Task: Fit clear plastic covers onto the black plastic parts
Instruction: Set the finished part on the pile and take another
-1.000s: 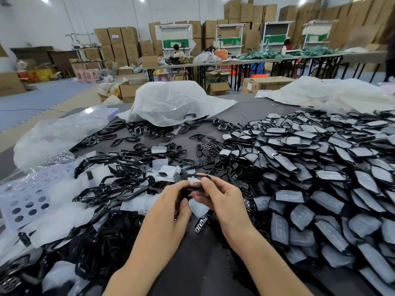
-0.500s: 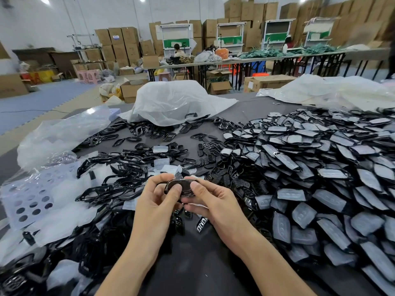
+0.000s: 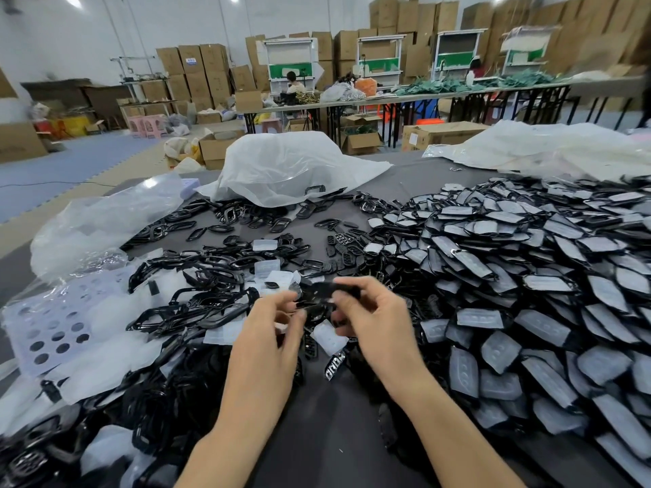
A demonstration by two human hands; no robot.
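The counter (image 3: 317, 434) was dark grey, and on it lay a milky white bag (image 3: 292, 170). Left of the bag, the frames (image 3: 197, 304) were glossy black with frosted clear covers (image 3: 265, 245) among them, and a pale lilac sheet (image 3: 45, 325) bore a pattern of round holes. Right of the bag, the covered parts (image 3: 528, 283) showed black edges under whitish-grey faces. Nearer than the bag, the held part (image 3: 317, 290) was black, and a black strip (image 3: 334, 364) carried white letters. Behind the bag were brown cartons (image 3: 197, 72), white racks (image 3: 287, 58) with green panels, pink stools (image 3: 148, 125) and a blue-grey floor (image 3: 53, 163).
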